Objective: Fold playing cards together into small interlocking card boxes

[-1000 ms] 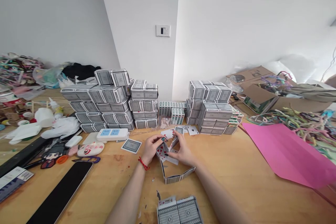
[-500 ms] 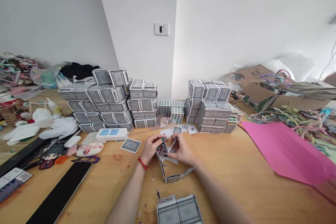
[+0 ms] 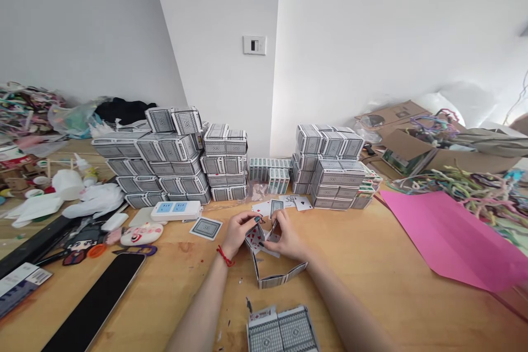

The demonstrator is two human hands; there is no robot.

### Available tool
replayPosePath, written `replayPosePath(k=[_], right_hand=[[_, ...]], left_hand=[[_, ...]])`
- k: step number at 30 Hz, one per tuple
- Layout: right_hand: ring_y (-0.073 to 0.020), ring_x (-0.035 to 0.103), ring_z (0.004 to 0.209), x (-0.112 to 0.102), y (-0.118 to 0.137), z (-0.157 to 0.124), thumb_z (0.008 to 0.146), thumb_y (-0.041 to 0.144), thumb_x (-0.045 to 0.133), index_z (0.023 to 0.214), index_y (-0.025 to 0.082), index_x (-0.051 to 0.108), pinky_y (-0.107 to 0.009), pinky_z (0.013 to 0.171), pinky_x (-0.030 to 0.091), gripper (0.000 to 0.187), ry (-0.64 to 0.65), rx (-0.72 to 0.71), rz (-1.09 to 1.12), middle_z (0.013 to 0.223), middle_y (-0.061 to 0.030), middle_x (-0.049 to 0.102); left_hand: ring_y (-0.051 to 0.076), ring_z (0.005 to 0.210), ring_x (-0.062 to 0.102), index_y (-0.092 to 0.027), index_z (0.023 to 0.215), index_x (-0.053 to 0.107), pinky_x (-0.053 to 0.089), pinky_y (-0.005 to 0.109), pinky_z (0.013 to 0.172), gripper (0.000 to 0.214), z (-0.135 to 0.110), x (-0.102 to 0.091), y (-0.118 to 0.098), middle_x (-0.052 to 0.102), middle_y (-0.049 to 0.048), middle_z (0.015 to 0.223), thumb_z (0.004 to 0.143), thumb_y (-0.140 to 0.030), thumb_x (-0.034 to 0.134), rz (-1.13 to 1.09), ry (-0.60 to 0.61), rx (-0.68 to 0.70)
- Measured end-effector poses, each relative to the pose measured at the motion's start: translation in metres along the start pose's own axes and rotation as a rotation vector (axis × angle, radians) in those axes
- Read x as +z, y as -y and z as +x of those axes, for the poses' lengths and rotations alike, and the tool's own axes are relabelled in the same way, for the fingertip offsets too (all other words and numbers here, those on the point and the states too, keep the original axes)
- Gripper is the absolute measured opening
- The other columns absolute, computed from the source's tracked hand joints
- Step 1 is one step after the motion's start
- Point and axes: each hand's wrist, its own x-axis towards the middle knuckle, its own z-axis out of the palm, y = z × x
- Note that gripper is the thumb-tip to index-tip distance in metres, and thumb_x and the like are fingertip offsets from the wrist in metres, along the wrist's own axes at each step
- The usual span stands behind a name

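Between my hands stands a frame of folded playing cards (image 3: 273,281), bent into an open ring on the wooden table. My left hand (image 3: 240,231) pinches its far left corner, thumb and fingers closed on the card edge. At the far right side, my right hand (image 3: 284,237) grips a folded card of the same frame between thumb and fingers. Red-suited card faces show inside the far left part. Nearer to me lies a block made of patterned cards (image 3: 282,333), one flap sticking up at its left. A single card (image 3: 205,228) rests face down left of my left hand.
Stacks of card blocks stand at the back left (image 3: 165,162) and back right (image 3: 336,170), with small card boxes (image 3: 278,179) between. A power strip (image 3: 176,210), a black phone (image 3: 97,302) and clutter fill the left; a pink sheet (image 3: 449,236) and cords (image 3: 474,192) lie right.
The fingers of my right hand have shifted slightly on the folded card, whose upper edge leans a little differently. My left hand and everything else look nearly unchanged.
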Motion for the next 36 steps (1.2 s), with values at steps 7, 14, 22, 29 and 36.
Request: replayPosePath(k=[7, 14, 22, 29, 36], right_hand=[[-0.0152, 0.038, 0.076, 0.0004, 0.0032, -0.0011, 0.054, 0.017, 0.062, 0.08, 0.021, 0.035, -0.026, 0.061, 0.042, 0.038, 0.001, -0.031, -0.008, 0.091, -0.0032, 0.035], [-0.0157, 0.04, 0.078, 0.001, 0.001, -0.002, 0.057, 0.018, 0.062, 0.083, 0.021, 0.039, -0.029, 0.066, 0.043, 0.035, 0.031, -0.035, -0.051, 0.091, -0.0027, 0.035], [-0.0196, 0.043, 0.091, 0.0037, -0.0006, -0.0038, 0.061, 0.019, 0.061, 0.09, 0.021, 0.041, -0.034, 0.076, 0.044, 0.035, 0.016, -0.049, -0.098, 0.099, -0.0062, 0.037], [-0.024, 0.032, 0.115, 0.005, -0.0004, -0.0053, 0.067, 0.022, 0.06, 0.111, 0.02, 0.037, -0.038, 0.094, 0.036, 0.05, 0.051, -0.064, -0.158, 0.113, -0.0098, 0.03], [-0.0234, 0.035, 0.113, 0.0048, -0.0004, -0.0054, 0.067, 0.02, 0.06, 0.114, 0.02, 0.037, -0.038, 0.095, 0.036, 0.052, 0.067, -0.072, -0.181, 0.114, -0.0099, 0.031]], left_hand=[[0.017, 0.07, 0.06, -0.014, 0.076, 0.066, 0.046, 0.026, 0.065, 0.019, 0.0002, 0.0, 0.0003, 0.068, 0.0059, 0.075, 0.065, -0.029, 0.062, 0.004, 0.013, 0.012], [0.018, 0.07, 0.061, -0.014, 0.079, 0.067, 0.046, 0.027, 0.065, 0.022, 0.0006, -0.0002, 0.0023, 0.068, 0.0065, 0.079, 0.065, -0.03, 0.062, 0.003, 0.011, -0.003], [0.018, 0.071, 0.061, -0.014, 0.078, 0.067, 0.046, 0.026, 0.065, 0.021, 0.0005, -0.0006, -0.0009, 0.069, 0.0068, 0.081, 0.063, -0.029, 0.062, -0.002, -0.005, -0.002], [0.018, 0.074, 0.061, -0.015, 0.077, 0.067, 0.046, 0.026, 0.066, 0.02, 0.0, -0.0003, -0.0044, 0.069, 0.0062, 0.083, 0.063, -0.028, 0.062, -0.012, -0.03, -0.005], [0.018, 0.074, 0.06, -0.014, 0.078, 0.067, 0.046, 0.026, 0.066, 0.021, 0.0002, -0.0009, -0.0029, 0.068, 0.0073, 0.085, 0.064, -0.028, 0.062, 0.01, -0.024, -0.005]])
